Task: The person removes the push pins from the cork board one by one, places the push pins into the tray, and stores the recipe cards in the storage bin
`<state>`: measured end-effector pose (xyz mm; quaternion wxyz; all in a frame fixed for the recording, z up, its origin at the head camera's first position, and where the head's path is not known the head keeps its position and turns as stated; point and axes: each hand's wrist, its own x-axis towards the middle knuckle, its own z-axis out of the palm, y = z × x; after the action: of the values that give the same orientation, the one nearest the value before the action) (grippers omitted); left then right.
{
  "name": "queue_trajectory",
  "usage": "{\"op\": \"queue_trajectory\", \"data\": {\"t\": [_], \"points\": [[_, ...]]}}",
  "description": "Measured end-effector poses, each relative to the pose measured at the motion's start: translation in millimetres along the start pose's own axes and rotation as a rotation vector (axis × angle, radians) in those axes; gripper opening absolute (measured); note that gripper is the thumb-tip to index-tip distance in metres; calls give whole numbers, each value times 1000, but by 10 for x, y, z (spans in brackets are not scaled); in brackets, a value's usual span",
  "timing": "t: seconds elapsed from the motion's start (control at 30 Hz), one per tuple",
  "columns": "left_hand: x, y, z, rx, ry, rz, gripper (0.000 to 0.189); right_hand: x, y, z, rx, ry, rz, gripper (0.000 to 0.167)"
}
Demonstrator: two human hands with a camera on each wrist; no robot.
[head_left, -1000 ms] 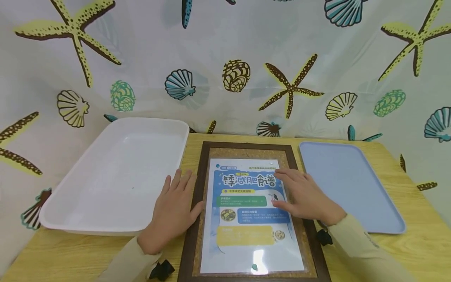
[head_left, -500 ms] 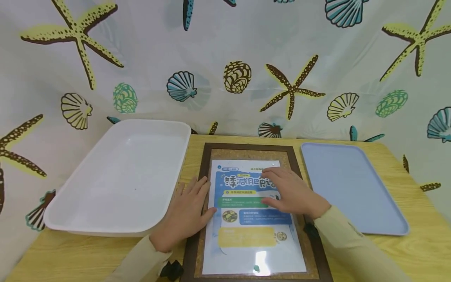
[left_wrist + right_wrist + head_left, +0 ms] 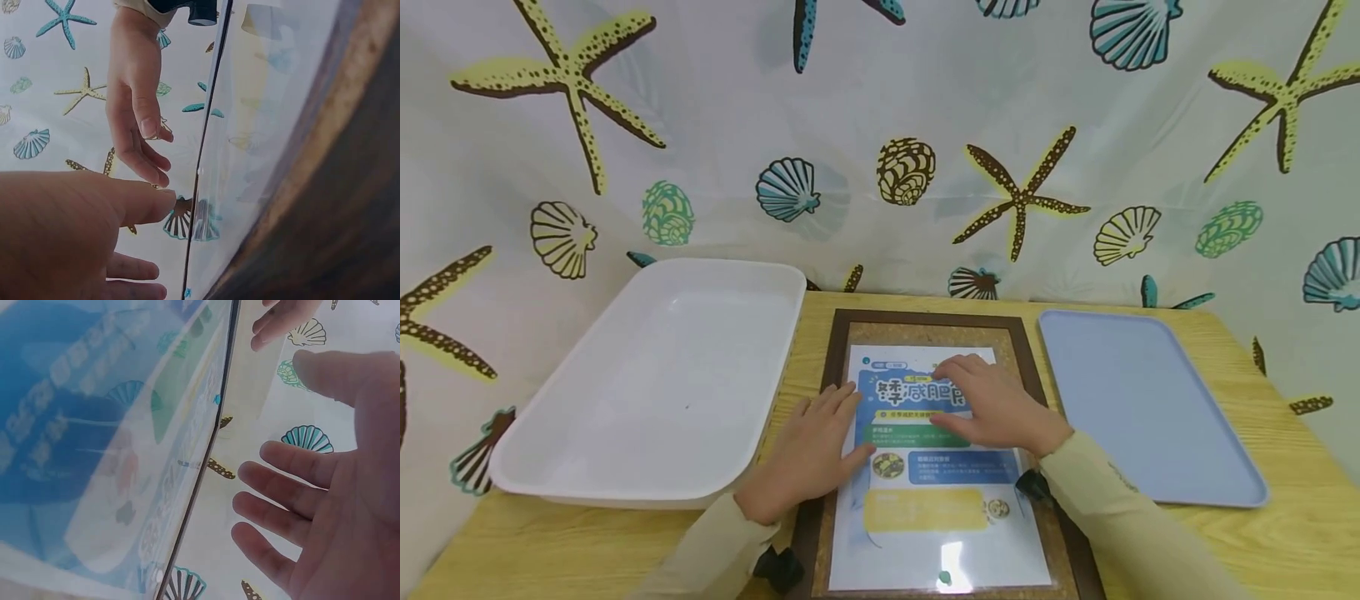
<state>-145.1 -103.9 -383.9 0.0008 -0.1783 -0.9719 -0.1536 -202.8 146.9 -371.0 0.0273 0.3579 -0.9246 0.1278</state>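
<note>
Currently the printed sheet (image 3: 940, 468) lies on the cork board (image 3: 928, 333); the left hand (image 3: 811, 454) hovers over the board's left side, the right hand (image 3: 996, 408) over its upper right, all fingers loosely extended; a white tray (image 3: 655, 383) sits left of the board, a blue tray (image 3: 1150, 408) right.

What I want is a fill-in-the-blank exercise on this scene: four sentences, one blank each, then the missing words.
In the head view, the tray left of the corkboard is coloured ____.
The corkboard's frame is dark ____.
The person's ____ grip partly hides the title of the printed sheet in the head view.
Besides seashells, the patterned cloth shows ____.

Missing words: white; brown; right; starfish.
</note>
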Motion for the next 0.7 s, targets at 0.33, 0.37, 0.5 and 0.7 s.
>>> {"op": "queue_trajectory", "data": {"t": [0.33,0.37,0.5,0.7], "points": [[30,-62,47,-86,-22,26,71,154,-53,43,87,-42,49,46],[35,-65,54,-92,-28,23,72,172,-65,45,101,-51,58,45],[54,-81,87,-107,-36,17,70,244,-106,67,140,-64,44,42],[88,-93,100,-127,-42,6,66,358,-142,103,182,-88,54,40]]}}
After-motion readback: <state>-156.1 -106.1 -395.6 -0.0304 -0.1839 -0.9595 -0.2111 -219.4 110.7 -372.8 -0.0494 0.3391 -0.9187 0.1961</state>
